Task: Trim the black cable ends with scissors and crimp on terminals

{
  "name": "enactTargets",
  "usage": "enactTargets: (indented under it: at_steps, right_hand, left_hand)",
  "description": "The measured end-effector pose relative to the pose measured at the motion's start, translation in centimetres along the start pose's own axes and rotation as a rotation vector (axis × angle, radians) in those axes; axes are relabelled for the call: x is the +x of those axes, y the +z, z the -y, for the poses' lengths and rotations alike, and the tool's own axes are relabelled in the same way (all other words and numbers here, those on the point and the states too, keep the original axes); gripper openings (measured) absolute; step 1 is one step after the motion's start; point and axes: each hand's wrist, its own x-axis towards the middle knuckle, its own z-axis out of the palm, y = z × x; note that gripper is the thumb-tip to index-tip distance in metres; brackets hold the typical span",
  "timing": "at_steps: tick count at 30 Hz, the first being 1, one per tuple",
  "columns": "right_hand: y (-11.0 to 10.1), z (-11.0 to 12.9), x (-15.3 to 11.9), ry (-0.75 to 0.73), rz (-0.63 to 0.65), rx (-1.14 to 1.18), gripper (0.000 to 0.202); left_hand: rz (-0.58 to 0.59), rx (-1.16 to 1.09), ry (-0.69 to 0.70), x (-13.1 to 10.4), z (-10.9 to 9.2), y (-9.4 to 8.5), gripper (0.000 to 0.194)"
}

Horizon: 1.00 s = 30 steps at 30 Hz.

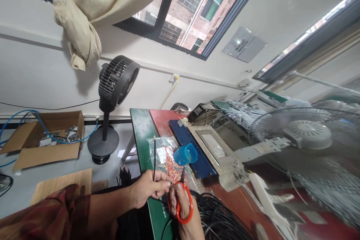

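Note:
My left hand (pixel 147 188) pinches a black cable (pixel 154 155) whose stripped, coppery end points up above the fist. My right hand (pixel 184 204) has its fingers through the loops of red-orange-handled scissors (pixel 192 210), and the dark blades point away from me. The fingertips of both hands nearly meet over the table edge. Behind them a clear plastic bag (pixel 153 146) bears many small red and yellow bits (pixel 173 170). On it stands a blue plastic cup (pixel 182 155), tilted in view. A bundle of black cables (pixel 216 217) lies beside my right wrist.
The table (pixel 140 131) has a green and red top. A beige machine (pixel 213 138) with a blue base and a small black fan (pixel 204 114) stands right of the cup. A large caged fan (pixel 309 135) fills the right. Left are a floor fan (pixel 115 82) and an open carton (pixel 56 120).

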Motion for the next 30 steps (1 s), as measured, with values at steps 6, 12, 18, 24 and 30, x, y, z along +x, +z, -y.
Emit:
enactTargets:
  at_steps: [6,12,18,24,30]
  right_hand:
    - [0.11,0.12,-0.07,0.010,-0.037,-0.103,0.052]
    - [0.45,-0.09,0.12,0.014,-0.097,-0.277,0.050]
    - [0.07,-0.20,0.18,0.014,-0.089,-0.121,0.051]
    - [-0.26,-0.12,0.21,0.035,-0.026,-0.034,0.050]
    - [0.04,0.22,0.16,0.038,-0.027,-0.027,0.050]
  left_hand:
    - [-0.031,0.097,0.038,-0.22,0.22,-0.05,0.043]
    - [-0.096,0.119,0.069,0.03,0.51,-0.31,0.045]
    - [-0.070,0.129,0.060,0.02,0.04,-0.26,0.046]
    - [-0.010,0.120,0.043,-0.14,-0.28,-0.20,0.042]
    - [0.012,0.127,0.036,-0.01,-0.14,-0.53,0.041]
